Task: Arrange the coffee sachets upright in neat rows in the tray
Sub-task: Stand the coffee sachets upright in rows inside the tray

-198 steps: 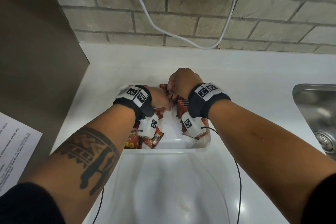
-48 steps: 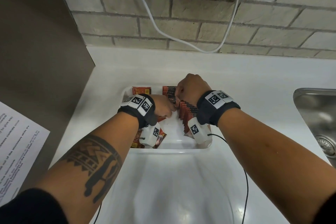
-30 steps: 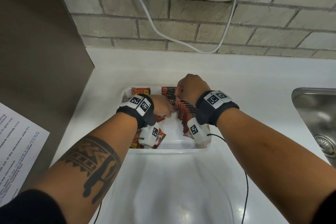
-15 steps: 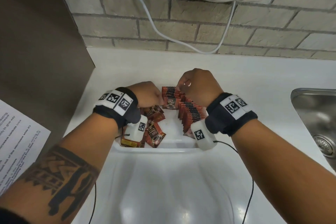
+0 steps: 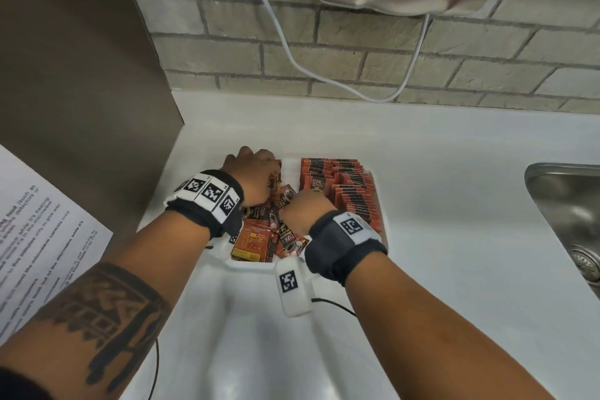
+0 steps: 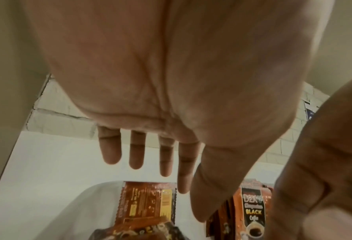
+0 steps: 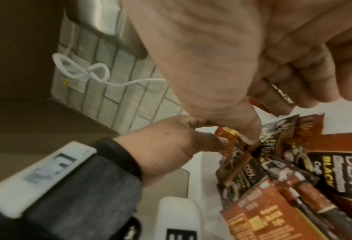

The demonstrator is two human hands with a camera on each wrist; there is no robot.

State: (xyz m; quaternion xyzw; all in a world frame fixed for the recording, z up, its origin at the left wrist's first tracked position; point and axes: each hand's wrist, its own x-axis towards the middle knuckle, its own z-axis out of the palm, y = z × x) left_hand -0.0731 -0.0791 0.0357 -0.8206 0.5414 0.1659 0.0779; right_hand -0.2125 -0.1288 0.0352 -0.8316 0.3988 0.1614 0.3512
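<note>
Both hands have left the upright sachets (image 5: 344, 191) for the loose ones (image 5: 259, 237).

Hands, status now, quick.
Left hand: open, fingers straight, holding nothing.
Right hand: fingers curled, pinching a sachet.

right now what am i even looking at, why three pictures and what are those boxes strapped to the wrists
No machine here: a person sorts coffee sachets with bare hands. The boxes are small cameras worn on wristbands.

The wide picture comes from a camera on the head, looking down at a white counter by a steel sink. The other two look along each hand from its wrist.

A white tray holds upright rows of sachets on its right and loose sachets lying flat on its left.

The left hand hovers with straight fingers, holding nothing. The right hand curls its fingers round one sachet from the loose pile.
</note>
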